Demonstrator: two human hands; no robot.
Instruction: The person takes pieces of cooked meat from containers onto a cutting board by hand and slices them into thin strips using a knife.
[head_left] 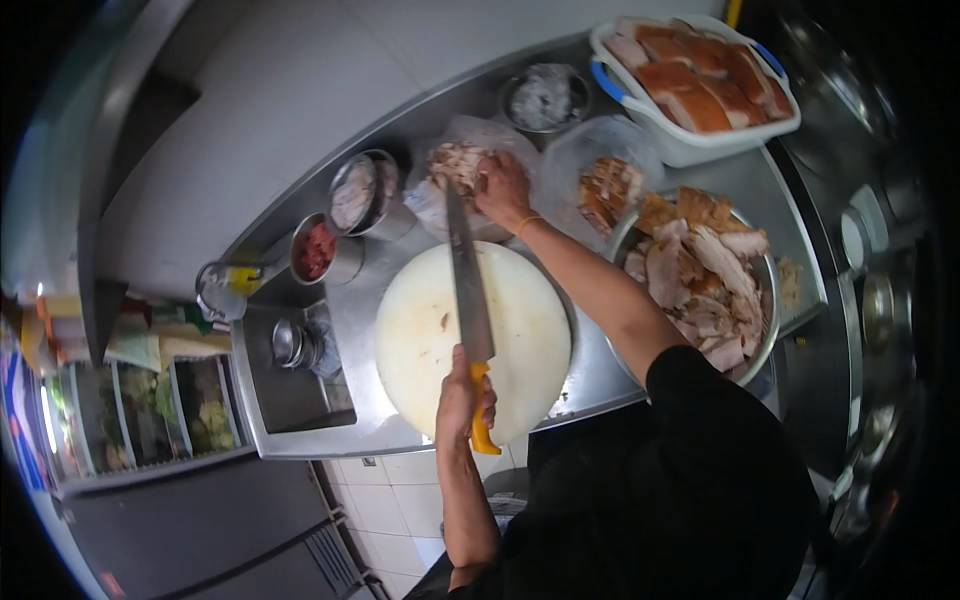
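Note:
My left hand (462, 400) is wrapped round the yellow handle of a long knife (468, 290). The blade lies over a round white cutting board (530, 330) and reaches past its far edge, its tip at chopped meat (455, 162) in a plastic bag (425, 205). At that same meat, my right hand (503, 190) has its fingers bent together against the pieces; the fingertips are partly hidden. A few small dark scraps dot the board.
Right of the board stands a large metal bowl of cut meat (690, 280); beyond it are a bag of browned pieces (608, 195) and a white tub (690, 145) of meat slabs. Metal pots (345, 260) and a sink (290, 385) are at the left.

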